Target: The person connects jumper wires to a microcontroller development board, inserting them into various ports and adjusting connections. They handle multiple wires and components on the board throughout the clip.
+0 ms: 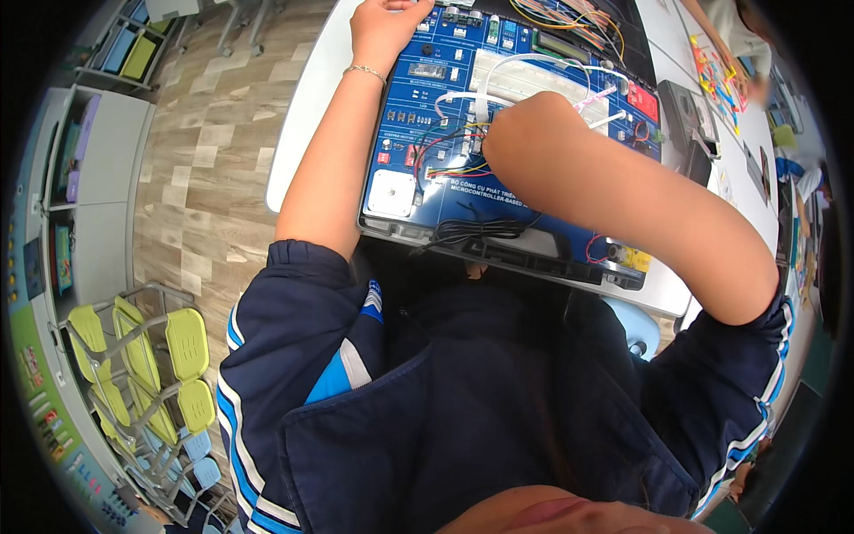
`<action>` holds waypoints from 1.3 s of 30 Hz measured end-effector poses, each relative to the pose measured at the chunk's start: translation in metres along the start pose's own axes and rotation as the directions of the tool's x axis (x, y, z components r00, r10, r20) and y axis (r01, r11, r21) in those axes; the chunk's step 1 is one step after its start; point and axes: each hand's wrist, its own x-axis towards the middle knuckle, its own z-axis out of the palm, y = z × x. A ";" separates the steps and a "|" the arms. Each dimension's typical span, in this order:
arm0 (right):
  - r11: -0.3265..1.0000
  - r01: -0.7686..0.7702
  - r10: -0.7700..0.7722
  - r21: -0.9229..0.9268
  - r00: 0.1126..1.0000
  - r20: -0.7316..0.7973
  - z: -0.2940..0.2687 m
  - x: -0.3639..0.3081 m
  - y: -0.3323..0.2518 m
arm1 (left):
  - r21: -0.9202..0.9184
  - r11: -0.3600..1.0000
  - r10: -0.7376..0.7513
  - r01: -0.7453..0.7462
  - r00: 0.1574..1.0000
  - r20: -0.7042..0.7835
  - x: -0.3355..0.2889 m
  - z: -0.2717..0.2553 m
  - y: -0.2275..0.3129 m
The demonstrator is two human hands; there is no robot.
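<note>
A blue electronics training board (414, 125) lies in an open black case on the white table before me. My right hand (534, 133) is bent over the middle of the board with its fingers curled. The back of the hand hides the fingertips and whatever they hold. Next to it are a white ribbon cable (482, 102) and thin coloured jumper wires (445, 151). My left hand (387, 31) is at the board's far left edge; the frame's top cuts off most of its fingers. A white breadboard (516, 82) sits beyond my right hand.
A black cable bundle (480, 231) hangs over the case's near edge. Tangled jumper wires (569, 18) lie in the case's far part. A grey box (680, 116) stands right of the case. Green folding chairs (147, 365) are at the left, and another person (747, 40) is at the far right.
</note>
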 end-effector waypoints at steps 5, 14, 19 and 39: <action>0.990 0.052 -0.046 -0.129 0.998 0.050 0.006 0.000 -0.007 | -0.017 1.000 0.011 -0.011 1.000 -0.017 0.002 -0.003 -0.004; 0.961 -0.017 0.003 -0.276 0.999 -0.051 0.018 -0.013 -0.015 | -0.224 0.972 -0.067 0.065 0.998 -0.003 0.003 0.006 0.002; 0.971 -0.230 0.183 -0.062 0.887 -0.425 0.025 -0.034 0.018 | -0.088 0.996 0.009 -0.009 1.000 -0.005 0.006 0.001 -0.009; 0.796 -0.122 0.572 0.593 0.473 -0.670 0.157 -0.066 0.110 | -0.054 0.994 -0.092 0.091 0.996 -0.017 -0.002 -0.005 0.014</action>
